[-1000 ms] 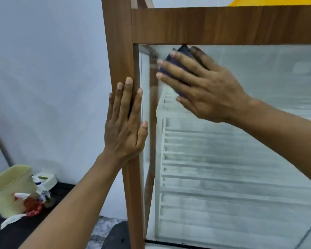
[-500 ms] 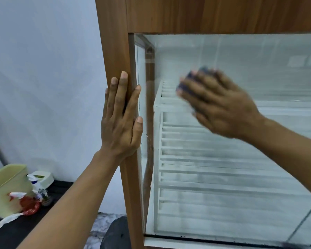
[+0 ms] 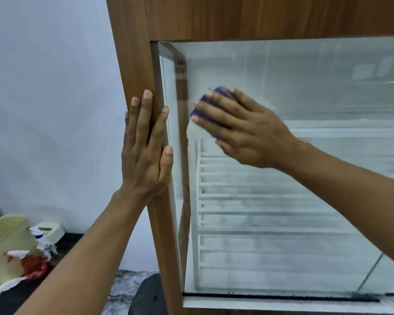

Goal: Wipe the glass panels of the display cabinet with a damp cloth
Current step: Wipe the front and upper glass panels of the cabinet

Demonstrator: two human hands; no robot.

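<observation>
Probably a small shop. Evidence: glass display cabinet (image 3: 132, 53), white slatted shelf (image 3: 271, 201) below the right hand (image 3: 243, 128); plain wall (image 3: 48, 87), bin (image 3: 5, 242), spray bottle (image 3: 40, 237) to its lower left.

The left hand (image 3: 146, 153) lies flat on the brown wooden post (image 3: 132, 53) of the display cabinet (image 3: 259, 17). At 3 o'clock from it, the right hand (image 3: 243, 130) presses a blue cloth (image 3: 221, 91) flat on the front glass panel (image 3: 305, 87). White rack bars (image 3: 259, 196) show behind the glass. Down at 8 o'clock sit a pale green bucket (image 3: 5, 242) and a red bag (image 3: 33, 267).
</observation>
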